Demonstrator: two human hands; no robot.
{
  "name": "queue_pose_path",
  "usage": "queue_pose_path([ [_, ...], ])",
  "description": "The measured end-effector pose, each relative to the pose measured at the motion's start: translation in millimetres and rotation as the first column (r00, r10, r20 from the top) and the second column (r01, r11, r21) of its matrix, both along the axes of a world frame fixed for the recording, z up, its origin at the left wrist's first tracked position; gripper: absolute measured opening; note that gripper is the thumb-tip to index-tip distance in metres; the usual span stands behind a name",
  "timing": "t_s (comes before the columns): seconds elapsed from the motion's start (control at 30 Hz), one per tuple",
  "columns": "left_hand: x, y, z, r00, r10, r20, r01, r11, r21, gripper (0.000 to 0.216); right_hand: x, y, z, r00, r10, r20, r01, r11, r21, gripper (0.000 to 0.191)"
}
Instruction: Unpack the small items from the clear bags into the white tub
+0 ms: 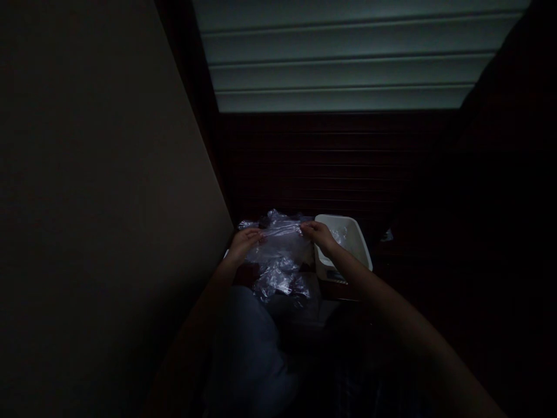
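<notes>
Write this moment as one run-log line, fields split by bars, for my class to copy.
left hand: holds clear plastic | right hand: holds its opposite side | nearby: white tub, crumpled plastic inside | light: dim

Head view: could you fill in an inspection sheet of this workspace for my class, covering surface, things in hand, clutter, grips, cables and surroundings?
Surface: dark, reddish surface, mostly covered; dim light hides detail.
Things in hand: clear plastic film, spread between the hands; whether it is a bag cannot be told.
Clutter: crumpled clear plastic nearer the person; off-white tub on the right, with more clear plastic inside.
Grips: left hand pinches the film's left side; right hand pinches its right side.
Cables: nothing seen.
Surroundings: plain wall on the left; pale slats above a dark slatted panel ahead.
</notes>
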State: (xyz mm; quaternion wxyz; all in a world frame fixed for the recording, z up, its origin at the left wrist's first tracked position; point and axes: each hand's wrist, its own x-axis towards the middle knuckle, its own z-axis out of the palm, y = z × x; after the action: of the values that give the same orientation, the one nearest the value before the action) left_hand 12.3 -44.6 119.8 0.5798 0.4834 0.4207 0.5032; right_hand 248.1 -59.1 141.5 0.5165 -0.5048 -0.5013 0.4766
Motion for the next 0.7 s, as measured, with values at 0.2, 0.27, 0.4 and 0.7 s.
queue_pose_path([
  [0.2, 3.0, 2.0, -7.5, 0.997, 0.078, -0.020, -0.078, 0.997, -0.014, 0.031, -2.7, 3.7, -10.0, 1.000, -0.008, 0.000, 0.008, 1.000, -0.002, 0.030],
  [0.27, 3.7, 1.9, -9.0, 0.997, 0.083, -0.009, -0.083, 0.996, -0.023, 0.029, -3.2, 5.1, -12.7, 1.000, -0.001, -0.014, 0.001, 1.000, -0.004, 0.031],
  [0.4, 3.8, -0.5, -10.3, 0.998, 0.059, 0.025, -0.057, 0.995, -0.084, 0.025, -3.2, 5.9, -16.0, 0.998, 0.014, -0.064, -0.015, 1.000, -0.026, 0.031],
  [0.7, 13.0, -13.7, -27.0, 0.975, -0.160, 0.154, 0.179, 0.976, -0.121, 0.030, -6.0, 3.9, -17.4, 0.984, 0.020, -0.178, -0.040, 0.993, -0.112, 0.032],
])
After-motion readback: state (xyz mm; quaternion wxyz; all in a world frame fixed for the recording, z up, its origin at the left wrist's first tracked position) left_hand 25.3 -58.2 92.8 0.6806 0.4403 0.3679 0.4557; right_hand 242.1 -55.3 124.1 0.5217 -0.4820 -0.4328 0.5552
